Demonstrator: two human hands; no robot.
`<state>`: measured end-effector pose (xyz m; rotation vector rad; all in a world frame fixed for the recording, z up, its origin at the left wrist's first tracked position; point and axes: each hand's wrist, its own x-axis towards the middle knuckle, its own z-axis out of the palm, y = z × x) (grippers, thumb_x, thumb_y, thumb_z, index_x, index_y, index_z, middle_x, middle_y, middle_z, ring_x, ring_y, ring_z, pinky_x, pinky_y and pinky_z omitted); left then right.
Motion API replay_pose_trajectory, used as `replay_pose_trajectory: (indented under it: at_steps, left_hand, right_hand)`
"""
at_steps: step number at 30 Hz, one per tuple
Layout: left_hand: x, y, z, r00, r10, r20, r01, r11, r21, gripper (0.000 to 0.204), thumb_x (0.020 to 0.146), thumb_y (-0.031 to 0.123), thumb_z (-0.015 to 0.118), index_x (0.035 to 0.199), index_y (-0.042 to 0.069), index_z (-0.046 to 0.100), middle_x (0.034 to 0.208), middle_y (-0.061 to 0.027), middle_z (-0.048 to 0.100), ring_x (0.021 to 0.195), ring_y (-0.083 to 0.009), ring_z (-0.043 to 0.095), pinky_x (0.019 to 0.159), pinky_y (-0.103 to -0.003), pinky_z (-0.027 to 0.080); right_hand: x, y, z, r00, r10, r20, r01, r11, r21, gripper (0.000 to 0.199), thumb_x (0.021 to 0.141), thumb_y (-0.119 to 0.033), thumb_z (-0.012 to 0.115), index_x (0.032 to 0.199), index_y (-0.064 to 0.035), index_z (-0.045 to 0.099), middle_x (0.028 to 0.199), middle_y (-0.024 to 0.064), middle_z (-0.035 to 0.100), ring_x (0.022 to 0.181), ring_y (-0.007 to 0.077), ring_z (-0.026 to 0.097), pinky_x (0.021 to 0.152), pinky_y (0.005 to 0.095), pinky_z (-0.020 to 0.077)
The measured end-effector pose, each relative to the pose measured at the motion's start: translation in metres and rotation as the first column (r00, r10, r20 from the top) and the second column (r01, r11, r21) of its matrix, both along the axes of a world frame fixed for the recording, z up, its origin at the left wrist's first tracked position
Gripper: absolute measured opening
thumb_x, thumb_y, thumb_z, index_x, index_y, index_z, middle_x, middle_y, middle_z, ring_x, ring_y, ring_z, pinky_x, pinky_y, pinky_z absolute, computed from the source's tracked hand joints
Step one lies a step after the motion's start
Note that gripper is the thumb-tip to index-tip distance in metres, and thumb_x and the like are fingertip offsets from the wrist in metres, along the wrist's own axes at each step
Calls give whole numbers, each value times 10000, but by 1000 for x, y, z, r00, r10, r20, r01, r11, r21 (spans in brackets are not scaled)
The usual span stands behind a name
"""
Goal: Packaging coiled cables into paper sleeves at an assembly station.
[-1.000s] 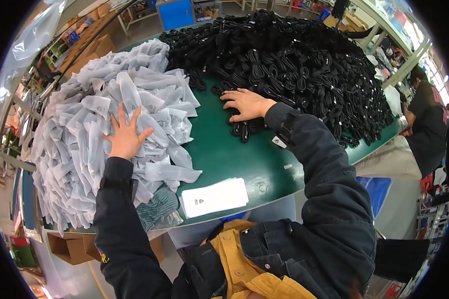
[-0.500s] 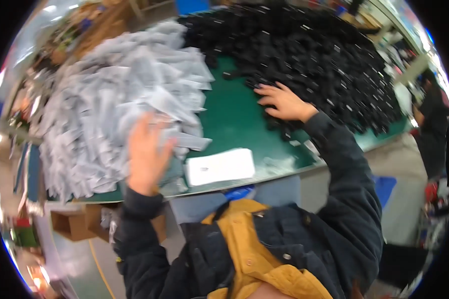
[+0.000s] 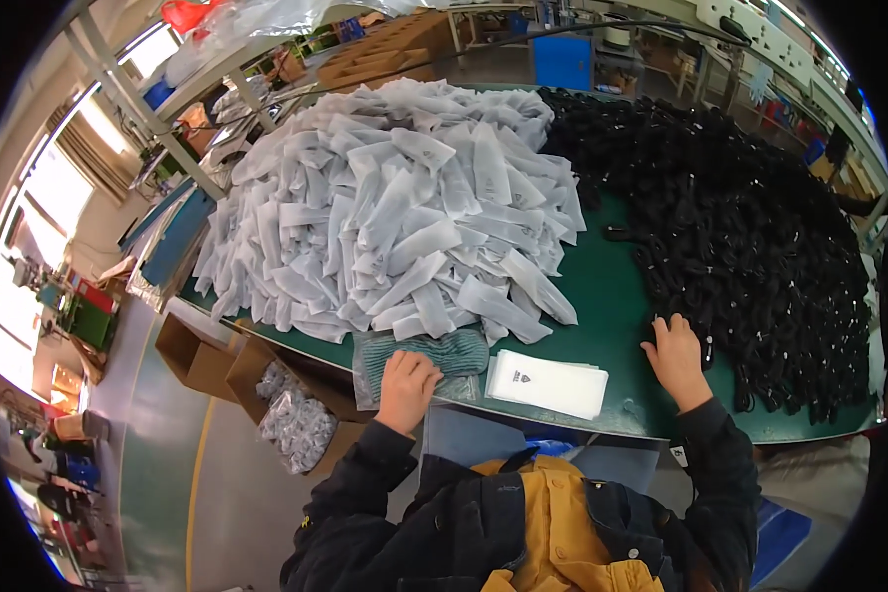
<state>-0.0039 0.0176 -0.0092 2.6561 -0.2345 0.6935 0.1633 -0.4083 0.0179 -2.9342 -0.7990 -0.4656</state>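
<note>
Closest in, the wearer's dark jacket (image 3: pixel 375 479) and yellow shirt (image 3: pixel 553 518) fill the bottom of the view, with both forearms reaching up to a green table (image 3: pixel 627 390).

The left hand (image 3: pixel 408 391) is at the table's near edge, left of the middle. Its fingers are bent and drawn close together over a teal striped cloth (image 3: pixel 449 352) that lies along that edge, partly in a clear bag. Whether the fingers grip anything, I cannot tell. The right hand (image 3: pixel 677 361) is farther along, toward the near right corner, palm down. Its fingers are a little curved and its thumb stands apart, with nothing visible in its grasp. The fingertips are just beside the black cables (image 3: pixel 760 266); whether they touch is unclear.

Between the hands, a neat stack of flat white bags (image 3: pixel 548 383) lies at the near edge, a dark print on the top one.

Below the near left corner, open cardboard boxes (image 3: pixel 195 357) stand on the floor, with a clear bag of greyish pieces (image 3: pixel 299 426) in one.

Farther in, a heap of whitish pouches (image 3: pixel 395 217) covers the table's left side up to the far edge. The coiled cables cover the right side, with a bare green strip between.

Beyond the far edge are a blue cabinet (image 3: pixel 562 61) and brown cartons (image 3: pixel 390 54).
</note>
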Motion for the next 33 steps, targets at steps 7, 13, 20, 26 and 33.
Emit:
replay_pose_trajectory:
  at_steps: [7,13,20,26,33]
  left_hand:
    - [19,-6,13,998,50,-30,-47,995,89,154,759,116,748,875,39,680,953,-110,638,929,-332,591,843,-417,454]
    - [35,-42,40,1000,-12,12,12,1000,-5,119,843,56,688,952,8,689,972,-123,641,937,-311,602,830,-396,476]
    - [67,-154,32,800,-593,-88,532,770,-353,198,798,28,725,983,16,654,921,-132,585,860,-330,606,753,-401,510]
    - [80,-180,11,788,-608,-99,563,776,-285,182,788,18,742,948,3,657,865,-134,566,765,-314,606,698,-355,511]
    - [79,-182,5,805,-540,-247,384,790,-477,135,811,14,730,906,-6,635,823,-98,551,717,-221,599,677,-303,493]
  right_hand:
    - [-2,9,3,1000,14,20,-17,990,138,435,730,-113,761,1100,-42,543,1003,193,529,876,378,592,698,449,512]
    - [-12,-2,-3,998,-40,-58,53,971,234,419,699,-43,656,1106,-29,555,933,173,516,853,354,587,698,440,510]
    - [-31,-3,-19,997,-16,77,3,986,165,444,667,-28,635,1101,19,557,933,160,509,847,332,566,722,417,503]
    - [-38,-1,-13,996,18,91,-35,981,189,392,716,-35,643,1096,21,566,947,164,502,855,332,554,726,408,497]
    - [-39,1,-21,998,63,-18,-48,892,450,307,859,-71,671,1144,-5,578,890,132,552,765,311,590,647,398,486]
